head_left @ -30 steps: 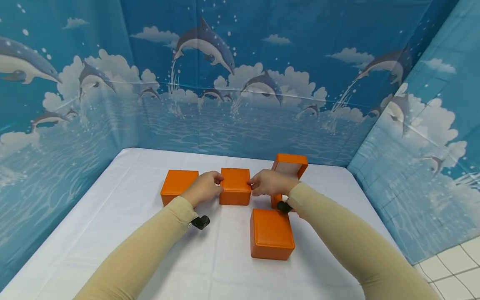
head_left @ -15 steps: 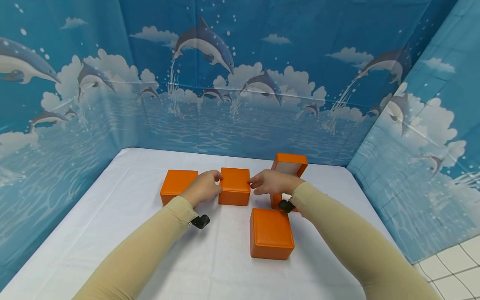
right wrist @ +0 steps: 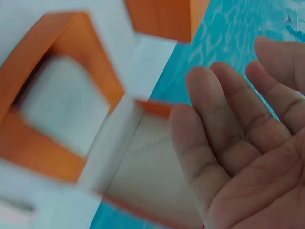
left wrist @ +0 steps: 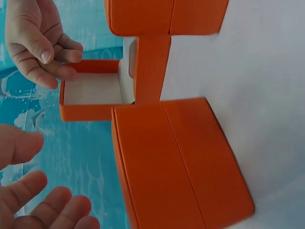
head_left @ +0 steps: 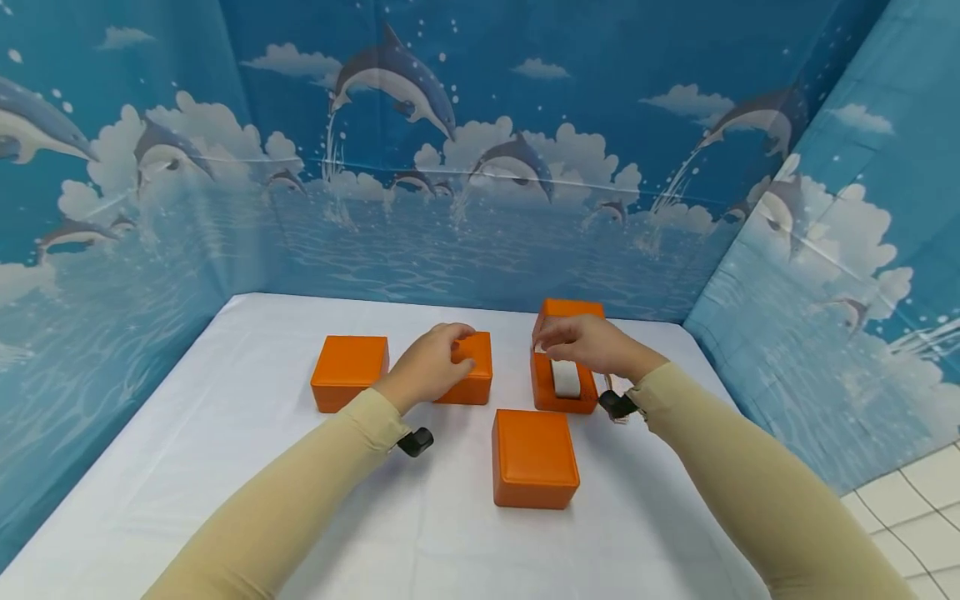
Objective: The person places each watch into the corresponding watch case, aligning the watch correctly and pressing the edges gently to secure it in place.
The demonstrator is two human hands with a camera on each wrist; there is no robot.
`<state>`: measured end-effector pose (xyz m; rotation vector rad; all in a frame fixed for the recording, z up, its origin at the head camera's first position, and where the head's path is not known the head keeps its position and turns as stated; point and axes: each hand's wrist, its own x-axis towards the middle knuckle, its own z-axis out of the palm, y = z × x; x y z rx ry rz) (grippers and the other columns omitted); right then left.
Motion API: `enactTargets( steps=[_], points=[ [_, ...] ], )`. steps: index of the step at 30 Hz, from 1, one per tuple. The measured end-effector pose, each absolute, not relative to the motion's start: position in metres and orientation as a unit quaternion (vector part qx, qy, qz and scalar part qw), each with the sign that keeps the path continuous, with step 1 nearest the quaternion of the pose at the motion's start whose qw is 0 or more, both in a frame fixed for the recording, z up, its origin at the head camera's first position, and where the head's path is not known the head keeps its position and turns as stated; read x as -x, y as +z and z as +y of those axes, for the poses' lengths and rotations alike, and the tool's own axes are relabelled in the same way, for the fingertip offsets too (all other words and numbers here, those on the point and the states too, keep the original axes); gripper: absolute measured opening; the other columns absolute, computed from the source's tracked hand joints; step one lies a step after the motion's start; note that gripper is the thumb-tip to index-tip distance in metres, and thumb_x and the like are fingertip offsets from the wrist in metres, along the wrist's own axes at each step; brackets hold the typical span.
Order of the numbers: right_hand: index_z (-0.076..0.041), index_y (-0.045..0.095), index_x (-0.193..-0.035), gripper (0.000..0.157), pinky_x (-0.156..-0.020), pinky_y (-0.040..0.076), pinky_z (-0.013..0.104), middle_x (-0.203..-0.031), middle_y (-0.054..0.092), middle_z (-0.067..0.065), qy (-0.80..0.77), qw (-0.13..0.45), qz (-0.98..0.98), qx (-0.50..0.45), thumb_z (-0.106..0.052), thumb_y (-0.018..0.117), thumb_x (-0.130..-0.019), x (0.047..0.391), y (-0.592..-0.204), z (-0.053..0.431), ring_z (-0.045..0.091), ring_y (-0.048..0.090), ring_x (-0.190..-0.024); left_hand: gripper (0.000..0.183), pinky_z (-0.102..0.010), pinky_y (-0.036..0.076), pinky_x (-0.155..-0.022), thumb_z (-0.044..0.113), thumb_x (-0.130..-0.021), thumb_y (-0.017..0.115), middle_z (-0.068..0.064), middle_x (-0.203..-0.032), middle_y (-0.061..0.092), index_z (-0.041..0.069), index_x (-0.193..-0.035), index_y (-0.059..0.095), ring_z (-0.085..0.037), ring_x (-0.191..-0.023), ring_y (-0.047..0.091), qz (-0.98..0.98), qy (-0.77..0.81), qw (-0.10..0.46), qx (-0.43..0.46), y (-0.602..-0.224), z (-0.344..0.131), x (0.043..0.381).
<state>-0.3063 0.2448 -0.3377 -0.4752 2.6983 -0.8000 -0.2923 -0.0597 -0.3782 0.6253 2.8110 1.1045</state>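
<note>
My left hand (head_left: pixel 431 367) hovers with parted, bent fingers over a closed orange box (head_left: pixel 476 379), holding nothing; the left wrist view shows a gap between fingers and box. Farther right my right hand (head_left: pixel 596 343) is above an orange box with raised lid (head_left: pixel 566 308), its fingers loosely extended and gripping nothing. A pale cushion (head_left: pixel 566 379) fills that box's base, and the lid lining (right wrist: pixel 152 157) is off-white. Part of the lid is hidden behind the right hand. In the right wrist view the box base is blurred.
Another closed orange box (head_left: pixel 350 371) stands to the left, and one (head_left: pixel 536 458) is nearer the front. A small thin item (head_left: pixel 617 410), partly covered, lies by the right wrist. White cloth (head_left: pixel 442 517) covers the table; dolphin-print curtains (head_left: pixel 450 250) border it.
Both hands have come away from the middle closed box. My left hand has lifted above it; my right hand has moved right over the open box, whose cushion now shows. The view shifted slightly.
</note>
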Motion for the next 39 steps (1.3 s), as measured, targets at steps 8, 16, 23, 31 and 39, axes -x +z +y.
enactTargets(
  steps=[8, 16, 23, 31, 39],
  points=[
    [-0.004, 0.06, -0.147, 0.045, -0.103, 0.057, 0.053, -0.139, 0.066, 0.02, -0.212, 0.11, 0.964, 0.115, -0.023, 0.062, -0.107, 0.297, -0.353, 0.298, 0.037, 0.065, -0.124, 0.062, -0.048, 0.045, -0.12, 0.035, -0.102, 0.069, -0.005, -0.16, 0.05, 0.017, -0.158, 0.047, -0.025, -0.144, 0.053, 0.913, 0.319, 0.051, -0.248, -0.373, -0.038, 0.295],
    [-0.007, 0.06, -0.148, 0.048, -0.103, 0.057, 0.055, -0.146, 0.061, 0.024, -0.149, 0.145, 0.976, 0.057, -0.024, 0.068, -0.103, 0.289, -0.379, 0.335, 0.042, 0.059, -0.128, 0.065, -0.047, 0.043, -0.122, 0.038, -0.102, 0.068, -0.004, -0.161, 0.049, 0.019, -0.16, 0.044, -0.026, -0.146, 0.051, 0.913, 0.288, 0.062, -0.28, -0.374, -0.015, 0.295],
    [-0.008, 0.06, -0.148, 0.054, -0.1, 0.058, 0.053, -0.144, 0.059, 0.026, -0.159, 0.173, 0.972, 0.02, -0.029, 0.072, -0.1, 0.283, -0.398, 0.348, 0.041, 0.058, -0.124, 0.066, -0.047, 0.038, -0.126, 0.037, -0.102, 0.068, -0.006, -0.164, 0.047, 0.017, -0.16, 0.044, -0.026, -0.153, 0.044, 0.913, 0.278, 0.074, -0.29, -0.377, 0.0, 0.292],
    [-0.008, 0.061, -0.147, 0.058, -0.094, 0.061, 0.049, -0.138, 0.063, 0.026, -0.156, 0.174, 0.972, 0.006, -0.036, 0.075, -0.098, 0.275, -0.41, 0.352, 0.037, 0.062, -0.116, 0.069, -0.047, 0.041, -0.124, 0.041, -0.102, 0.068, -0.007, -0.164, 0.045, 0.018, -0.162, 0.041, -0.026, -0.149, 0.049, 0.913, 0.274, 0.099, -0.285, -0.384, 0.014, 0.29],
    [-0.007, 0.062, -0.145, 0.059, -0.09, 0.062, 0.046, -0.136, 0.063, 0.025, -0.165, 0.173, 0.971, -0.008, -0.035, 0.077, -0.096, 0.268, -0.42, 0.358, 0.033, 0.061, -0.109, 0.071, -0.047, 0.039, -0.124, 0.04, -0.103, 0.068, -0.007, -0.167, 0.042, 0.019, -0.163, 0.039, -0.026, -0.15, 0.048, 0.913, 0.274, 0.121, -0.277, -0.386, 0.027, 0.289]
  ],
)
